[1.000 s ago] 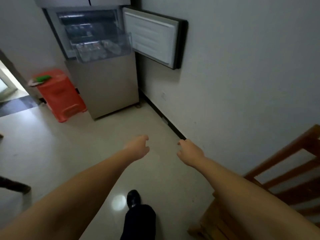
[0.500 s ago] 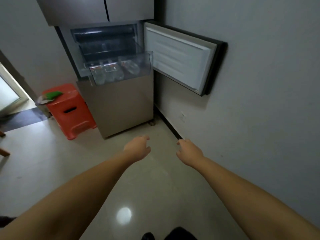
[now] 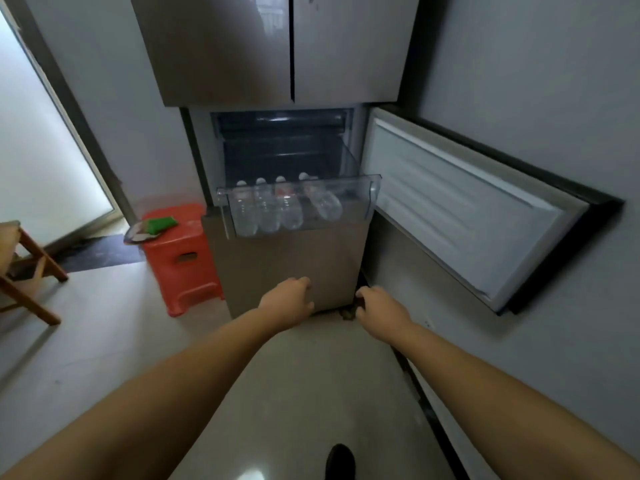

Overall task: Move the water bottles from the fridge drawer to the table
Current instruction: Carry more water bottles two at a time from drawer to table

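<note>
Four water bottles (image 3: 282, 206) in seemingly open drawer (image 3: 360, 188)

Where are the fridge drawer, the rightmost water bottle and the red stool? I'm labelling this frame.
fridge drawer (image 3: 360, 184): head view, clear front rim.
rightmost water bottle (image 3: 323, 202): head view, tilted body.
red stool (image 3: 180, 271): head view, front face.

Nothing legible is showing anywhere. The water bottles (image 3: 284, 209) lying in the clear fridge drawer (image 3: 360, 188) are carrying labels, one with a red patch, but the print is coming through too small and blurred to read. The fridge (image 3: 221, 50) doors are showing no readable brand.
</note>
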A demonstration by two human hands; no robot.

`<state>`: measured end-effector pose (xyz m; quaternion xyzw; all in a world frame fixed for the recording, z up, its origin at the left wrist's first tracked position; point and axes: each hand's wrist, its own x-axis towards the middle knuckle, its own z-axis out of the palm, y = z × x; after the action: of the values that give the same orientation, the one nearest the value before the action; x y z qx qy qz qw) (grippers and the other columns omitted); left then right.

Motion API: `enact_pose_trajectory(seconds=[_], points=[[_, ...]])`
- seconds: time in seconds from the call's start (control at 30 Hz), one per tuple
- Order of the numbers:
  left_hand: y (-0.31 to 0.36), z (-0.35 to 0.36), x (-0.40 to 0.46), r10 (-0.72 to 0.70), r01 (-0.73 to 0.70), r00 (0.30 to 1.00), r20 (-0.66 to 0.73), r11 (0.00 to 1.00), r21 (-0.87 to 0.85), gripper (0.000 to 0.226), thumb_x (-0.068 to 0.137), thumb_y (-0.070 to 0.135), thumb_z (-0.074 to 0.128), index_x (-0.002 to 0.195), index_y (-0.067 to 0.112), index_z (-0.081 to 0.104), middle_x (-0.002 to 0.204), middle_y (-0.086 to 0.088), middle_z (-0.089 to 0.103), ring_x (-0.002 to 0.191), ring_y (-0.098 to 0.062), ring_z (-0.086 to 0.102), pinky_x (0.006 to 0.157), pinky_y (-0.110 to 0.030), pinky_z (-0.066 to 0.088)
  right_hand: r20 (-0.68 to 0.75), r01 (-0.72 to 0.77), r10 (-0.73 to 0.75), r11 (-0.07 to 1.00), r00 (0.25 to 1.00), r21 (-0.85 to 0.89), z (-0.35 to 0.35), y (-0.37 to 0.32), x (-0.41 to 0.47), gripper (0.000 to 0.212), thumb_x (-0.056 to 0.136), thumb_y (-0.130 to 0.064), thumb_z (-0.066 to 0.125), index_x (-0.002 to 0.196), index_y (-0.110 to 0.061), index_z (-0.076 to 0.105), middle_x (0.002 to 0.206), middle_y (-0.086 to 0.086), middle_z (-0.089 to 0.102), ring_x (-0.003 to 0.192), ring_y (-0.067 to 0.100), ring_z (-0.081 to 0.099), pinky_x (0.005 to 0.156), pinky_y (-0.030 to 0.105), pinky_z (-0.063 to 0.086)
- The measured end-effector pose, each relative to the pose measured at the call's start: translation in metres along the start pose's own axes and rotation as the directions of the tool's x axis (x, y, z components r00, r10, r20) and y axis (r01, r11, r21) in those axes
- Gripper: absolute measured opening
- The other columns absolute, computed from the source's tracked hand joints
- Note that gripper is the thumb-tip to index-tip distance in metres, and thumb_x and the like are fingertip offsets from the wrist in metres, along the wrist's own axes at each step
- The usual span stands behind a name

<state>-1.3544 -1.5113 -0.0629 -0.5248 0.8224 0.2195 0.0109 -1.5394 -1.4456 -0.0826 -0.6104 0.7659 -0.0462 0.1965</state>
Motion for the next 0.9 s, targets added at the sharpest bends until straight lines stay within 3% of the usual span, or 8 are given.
enact_pose_trajectory(seconds=[0.3,0.5,0.67,0.9], points=[[0.012,-0.100,0.151,-0.021,-0.008,0.978,-0.210,0.990,-0.138,0.040,0.094,0.025,0.053,0.131,0.012,0.050,0.129,-0.012,0.056,0.118,-0.027,0.055,0.099,-0.043,0.047,-0.105,0.150,-0.155,0.987,0.982,-0.057,-0.111,-0.014,0.176,0.038,0.098,-0.022,0.043,0.135,-0.012,0.046,0.134,0.011,0.046,0.115,0.030,0.053,0.092,0.039,0.046],[-0.009,-0.150,0.242,-0.079,0.029,0.965,-0.250,0.980,-0.195,0.032,0.091,0.023,0.054,0.122,0.013,0.056,0.121,-0.014,0.061,0.110,-0.029,0.059,0.096,-0.042,0.049,-0.209,0.227,-0.222,0.974,0.952,-0.002,-0.141,-0.043,0.274,0.034,0.095,-0.021,0.048,0.127,-0.011,0.054,0.128,0.012,0.051,0.112,0.032,0.056,0.092,0.039,0.046],[-0.036,-0.170,0.318,-0.123,0.092,0.981,-0.152,0.976,-0.196,0.039,0.091,0.024,0.055,0.128,0.013,0.054,0.124,-0.012,0.062,0.113,-0.028,0.058,0.096,-0.036,0.048,-0.237,0.208,-0.196,0.978,0.952,0.028,-0.151,-0.063,0.351,0.036,0.095,-0.023,0.050,0.129,-0.013,0.052,0.131,0.010,0.050,0.115,0.029,0.055,0.089,0.035,0.045],[-0.083,-0.164,0.401,-0.253,0.256,0.967,0.040,0.945,-0.202,0.026,0.088,0.019,0.052,0.111,0.009,0.060,0.108,-0.012,0.068,0.086,-0.024,0.066,0.076,-0.032,0.055,0.017,0.019,-0.019,0.999,1.000,0.034,-0.140,-0.066,0.444,0.045,0.095,-0.030,0.053,0.134,-0.010,0.044,0.135,0.015,0.048,0.121,0.032,0.051,0.099,0.041,0.045]])
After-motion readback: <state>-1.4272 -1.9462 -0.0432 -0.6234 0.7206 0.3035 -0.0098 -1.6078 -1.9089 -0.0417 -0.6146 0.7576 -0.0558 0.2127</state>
